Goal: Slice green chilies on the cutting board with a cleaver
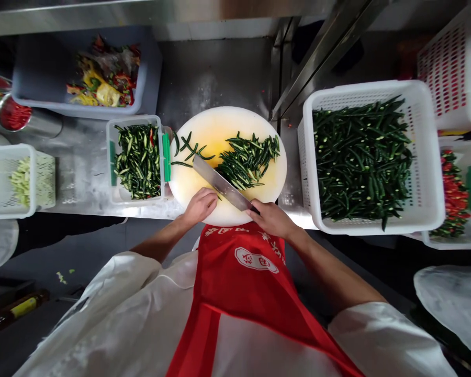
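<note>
My right hand (272, 220) is wrapped round the black handle of a kitchen knife (220, 182). Its broad blade lies slantwise over the round white cutting board (188, 196), pointing to the far left. My left hand (201, 204) rests at the board's near edge with curled fingers, beside the blade. A thin green chili pepper (219, 197) peeks out at those fingertips, mostly hidden. Beyond the blade lies a pile of cut green chilies (249, 159). A few whole long green chilies (190, 146) are scattered on the board's left side.
Left of the board stands a clear container of cut chilies (137, 162); behind it, a grey bin (151, 68) holds pepper scraps. A white basket (372, 225) of green chilies stands at right. A metal post (314, 63) rises behind the board.
</note>
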Demonstrator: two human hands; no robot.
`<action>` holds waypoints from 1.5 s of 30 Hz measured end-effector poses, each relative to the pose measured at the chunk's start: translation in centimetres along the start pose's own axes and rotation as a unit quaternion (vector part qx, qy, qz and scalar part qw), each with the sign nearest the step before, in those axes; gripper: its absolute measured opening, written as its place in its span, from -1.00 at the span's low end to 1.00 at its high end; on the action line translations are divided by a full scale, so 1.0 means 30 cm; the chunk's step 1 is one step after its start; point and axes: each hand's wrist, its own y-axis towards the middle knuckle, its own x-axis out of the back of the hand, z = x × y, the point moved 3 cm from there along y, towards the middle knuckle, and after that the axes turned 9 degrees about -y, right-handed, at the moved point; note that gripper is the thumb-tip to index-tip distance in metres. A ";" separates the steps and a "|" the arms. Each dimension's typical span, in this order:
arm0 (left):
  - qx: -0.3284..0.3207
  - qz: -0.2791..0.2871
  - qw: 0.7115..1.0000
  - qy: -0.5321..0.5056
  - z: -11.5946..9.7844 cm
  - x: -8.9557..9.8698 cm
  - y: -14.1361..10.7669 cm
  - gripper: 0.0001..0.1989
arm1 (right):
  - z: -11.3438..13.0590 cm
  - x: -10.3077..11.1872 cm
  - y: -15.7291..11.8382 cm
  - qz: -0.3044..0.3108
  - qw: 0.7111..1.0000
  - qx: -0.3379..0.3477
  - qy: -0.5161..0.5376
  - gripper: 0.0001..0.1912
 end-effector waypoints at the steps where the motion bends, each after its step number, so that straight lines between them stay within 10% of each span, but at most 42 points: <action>1: 0.021 -0.013 1.000 0.008 0.017 0.035 0.014 -0.83 | -0.014 0.007 -0.017 -0.008 1.000 -0.001 0.008 -0.74; 5: 0.166 -0.097 0.975 0.116 0.111 0.217 0.094 -0.79 | -0.062 0.022 -0.119 0.004 1.000 0.025 0.008 -0.73; 10: 0.285 0.005 0.933 0.221 0.173 0.315 0.168 -0.77 | -0.073 -0.018 -0.188 0.039 0.996 0.071 -0.027 -0.74; 20: 0.062 0.096 0.991 0.069 0.042 0.103 0.060 -0.77 | -0.073 -0.005 -0.170 0.009 0.997 -0.038 0.060 -0.75; 26: -0.008 0.029 1.000 0.008 -0.001 -0.010 0.017 -0.78 | -0.021 0.067 -0.211 0.049 0.998 -0.008 0.026 -0.76; 38: 0.004 0.029 0.999 -0.029 0.012 0.015 0.025 -0.80 | 0.042 -0.029 -0.035 0.030 0.999 -0.034 -0.003 -0.73; 45: 0.185 -0.150 0.968 0.077 0.185 0.209 0.225 -0.86 | -0.042 0.030 -0.178 0.038 0.999 0.003 0.003 -0.71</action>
